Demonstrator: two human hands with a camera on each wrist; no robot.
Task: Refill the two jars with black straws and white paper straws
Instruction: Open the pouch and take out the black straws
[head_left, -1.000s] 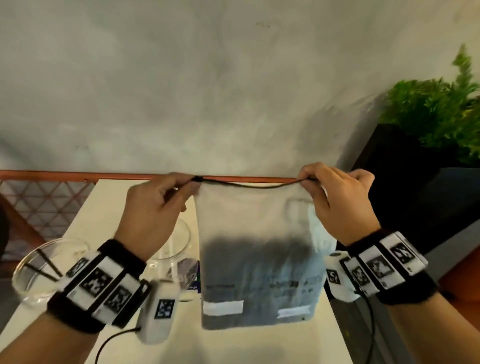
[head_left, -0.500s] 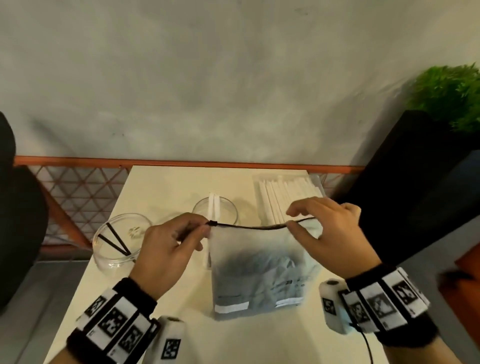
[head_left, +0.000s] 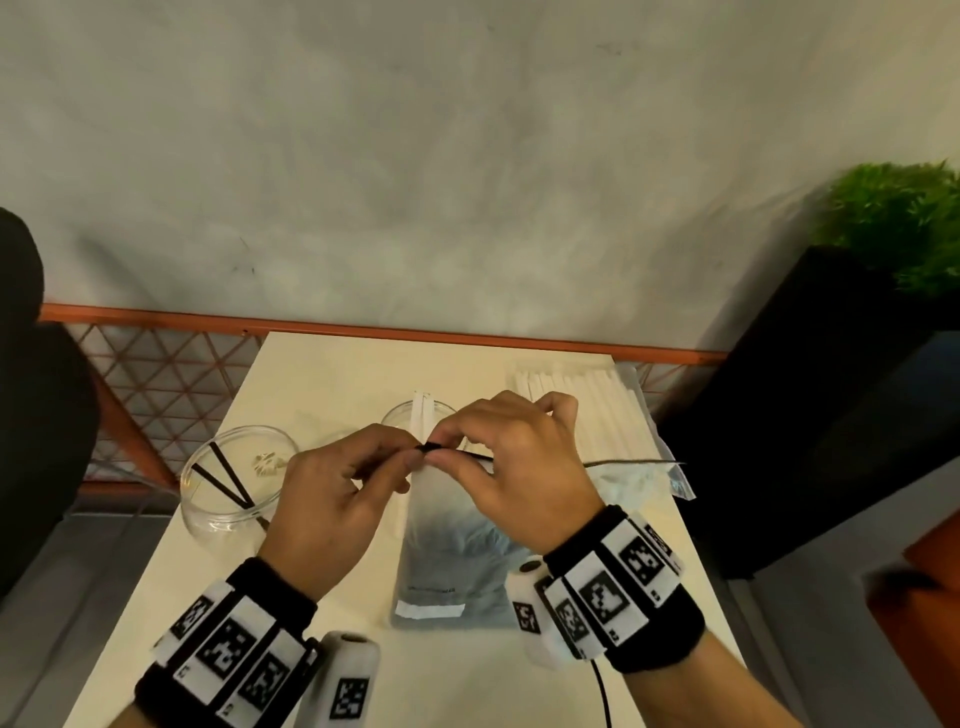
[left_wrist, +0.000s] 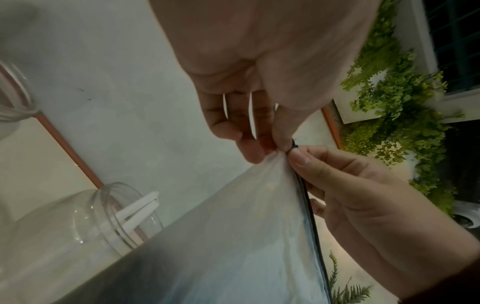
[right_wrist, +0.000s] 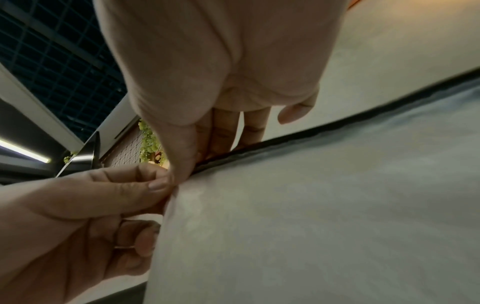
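Opening the zip bag (head_left: 457, 551) at its left corner, both hands pinching.

Your left hand (head_left: 332, 499) pinches the bag's corner shut-tight, right hand (head_left: 524, 467) pinches the black zip strip (head_left: 631, 461) just beside it; pull apart w/ small, even force so the film doesn't tear. Black straws jar (head_left: 234, 483) sits left of centre, white straws jar (head_left: 423, 421) just behind your fingers, loose white paper straws (head_left: 582, 410) right of centre near the table (head_left: 322, 374) edge: keep elbows in; free room's lower centre.

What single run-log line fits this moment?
stage: opening pouch | left hand: pinches zip end of pouch | right hand: pinches zip beside it | jars: not yet refilled
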